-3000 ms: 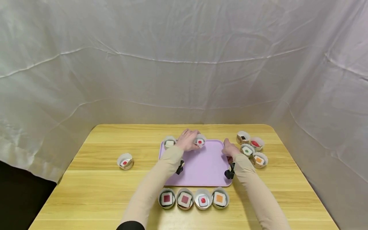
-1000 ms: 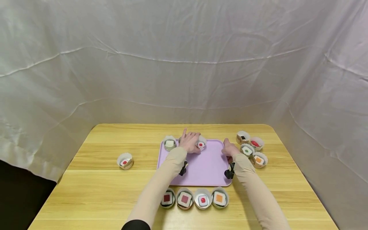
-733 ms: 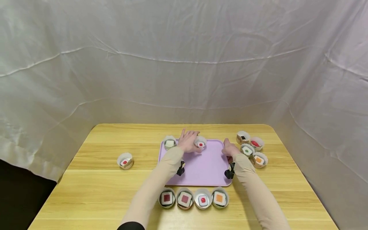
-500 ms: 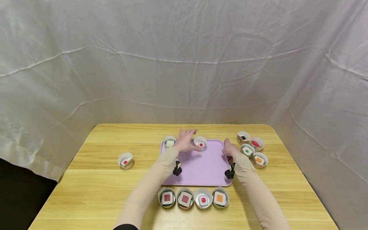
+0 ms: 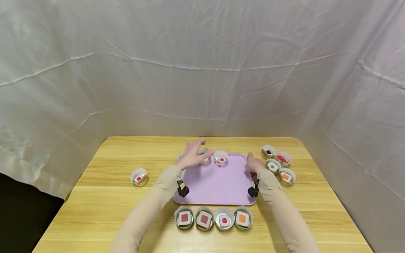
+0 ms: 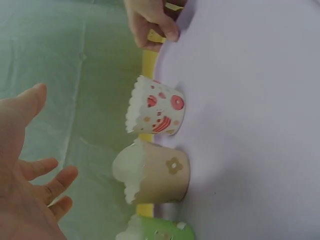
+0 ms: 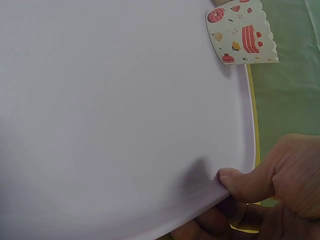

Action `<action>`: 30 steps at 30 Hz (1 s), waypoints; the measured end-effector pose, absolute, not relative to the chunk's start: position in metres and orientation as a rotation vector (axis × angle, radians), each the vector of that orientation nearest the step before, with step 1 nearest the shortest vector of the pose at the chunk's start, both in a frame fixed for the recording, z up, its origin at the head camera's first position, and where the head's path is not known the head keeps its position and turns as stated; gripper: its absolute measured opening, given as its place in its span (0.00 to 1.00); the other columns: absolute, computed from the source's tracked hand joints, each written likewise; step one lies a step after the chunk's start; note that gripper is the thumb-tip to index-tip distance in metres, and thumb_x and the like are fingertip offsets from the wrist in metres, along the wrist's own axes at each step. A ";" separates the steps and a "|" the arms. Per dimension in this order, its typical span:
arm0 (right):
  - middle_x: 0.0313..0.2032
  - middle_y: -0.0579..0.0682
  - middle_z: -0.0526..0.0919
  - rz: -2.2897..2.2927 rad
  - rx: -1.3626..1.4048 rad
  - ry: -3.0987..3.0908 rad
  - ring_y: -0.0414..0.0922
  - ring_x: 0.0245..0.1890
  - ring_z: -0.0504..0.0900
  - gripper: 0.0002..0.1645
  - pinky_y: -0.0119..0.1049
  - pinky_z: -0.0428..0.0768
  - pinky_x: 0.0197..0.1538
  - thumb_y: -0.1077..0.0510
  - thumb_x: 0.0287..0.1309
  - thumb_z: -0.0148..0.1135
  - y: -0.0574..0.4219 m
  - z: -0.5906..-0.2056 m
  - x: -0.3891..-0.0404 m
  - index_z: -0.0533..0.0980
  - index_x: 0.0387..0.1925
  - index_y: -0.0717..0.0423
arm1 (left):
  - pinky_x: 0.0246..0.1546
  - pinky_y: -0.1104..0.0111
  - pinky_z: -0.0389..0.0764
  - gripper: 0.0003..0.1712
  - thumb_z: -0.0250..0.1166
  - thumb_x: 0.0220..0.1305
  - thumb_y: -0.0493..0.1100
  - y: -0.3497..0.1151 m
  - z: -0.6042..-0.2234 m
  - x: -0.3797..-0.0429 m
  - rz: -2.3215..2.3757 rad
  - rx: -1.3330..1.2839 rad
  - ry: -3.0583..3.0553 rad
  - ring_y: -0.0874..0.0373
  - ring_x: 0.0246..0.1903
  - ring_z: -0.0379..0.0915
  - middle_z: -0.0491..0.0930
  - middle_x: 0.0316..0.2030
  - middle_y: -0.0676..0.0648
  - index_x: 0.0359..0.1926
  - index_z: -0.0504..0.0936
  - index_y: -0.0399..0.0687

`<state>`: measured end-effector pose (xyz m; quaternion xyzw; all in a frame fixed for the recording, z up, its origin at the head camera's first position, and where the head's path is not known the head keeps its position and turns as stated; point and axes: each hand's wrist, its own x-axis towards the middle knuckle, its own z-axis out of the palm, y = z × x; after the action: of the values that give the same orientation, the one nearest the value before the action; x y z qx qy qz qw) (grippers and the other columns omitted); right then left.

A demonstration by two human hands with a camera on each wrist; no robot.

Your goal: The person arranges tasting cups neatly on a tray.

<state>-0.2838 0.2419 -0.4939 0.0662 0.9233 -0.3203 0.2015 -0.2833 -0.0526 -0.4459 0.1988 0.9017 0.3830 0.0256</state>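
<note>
A pale purple tray (image 5: 218,186) lies on the table. My right hand (image 5: 254,164) grips its right rim, thumb (image 7: 237,182) on top and fingers curled beneath. Above the tray's far left part hovers my left hand (image 5: 191,157), fingers spread and holding nothing. Along the tray's far edge stand three paper baking cups. The rightmost, a white cup (image 6: 159,107) with red cake prints, contains a sushi-like piece with a red centre. Beside it is a beige cup (image 6: 162,172) with a flower print. A green cup (image 6: 167,229) is mostly hidden behind my left hand in the head view.
Several filled cups (image 5: 204,218) form a row in front of the tray. More cups (image 5: 273,166) cluster right of my right hand. A single cup (image 5: 139,177) stands on the wooden table (image 5: 104,211) to the left. Grey curtains (image 5: 202,88) surround the table.
My left hand has let go of the white cup and moved left, its fingers opening. That cup now sits slightly nearer on the tray. My right hand has stayed at the rim.
</note>
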 end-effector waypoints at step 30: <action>0.30 0.65 0.75 -0.942 0.177 2.574 0.49 0.16 0.76 0.25 0.39 0.81 0.18 0.66 0.63 0.48 0.242 -0.496 -0.284 0.55 0.59 0.66 | 0.73 0.36 0.52 0.49 0.69 0.62 0.56 -0.166 -0.433 -0.216 0.884 0.304 2.982 0.27 0.70 0.55 0.62 0.69 0.25 0.74 0.58 0.35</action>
<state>-0.2841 0.2422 -0.4963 0.0634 0.9189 -0.3364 0.1962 -0.2164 -0.1656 -0.4325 0.0973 0.9542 0.2828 0.0081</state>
